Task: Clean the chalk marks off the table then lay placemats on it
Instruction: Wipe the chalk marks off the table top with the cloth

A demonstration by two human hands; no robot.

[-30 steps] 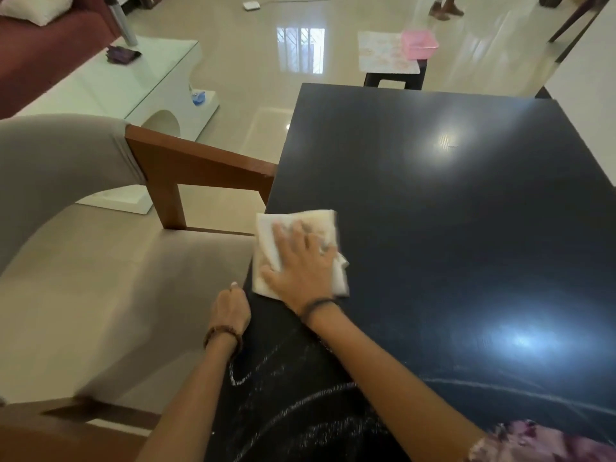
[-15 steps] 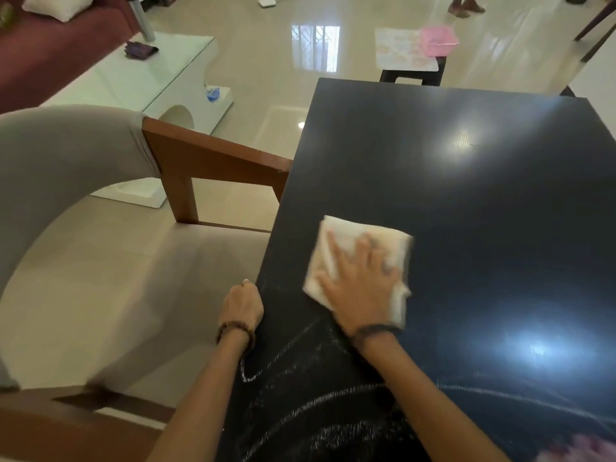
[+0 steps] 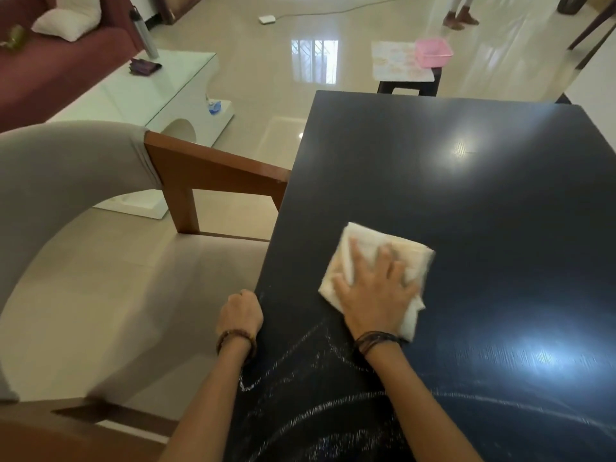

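Observation:
A dark table (image 3: 483,201) fills the right half of the head view. White chalk marks (image 3: 300,415) curve across its near part, below my hands. My right hand (image 3: 376,291) lies flat, fingers spread, pressing a folded white cloth (image 3: 370,241) onto the table top. My left hand (image 3: 239,313) is curled in a fist at the table's left edge, and what it holds, if anything, is hidden. A patterned placemat (image 3: 396,63) lies on a small black stool beyond the table's far end.
A grey upholstered chair with wooden arms (image 3: 213,171) stands tight against the table's left side. A pink basket (image 3: 433,52) sits on the stool. A white glass coffee table (image 3: 140,91) and a red sofa (image 3: 50,71) are at far left. A person's feet (image 3: 460,18) stand at the back.
My right hand has slid the cloth to the right, from the table's left edge toward its middle. My left hand has stayed at the edge.

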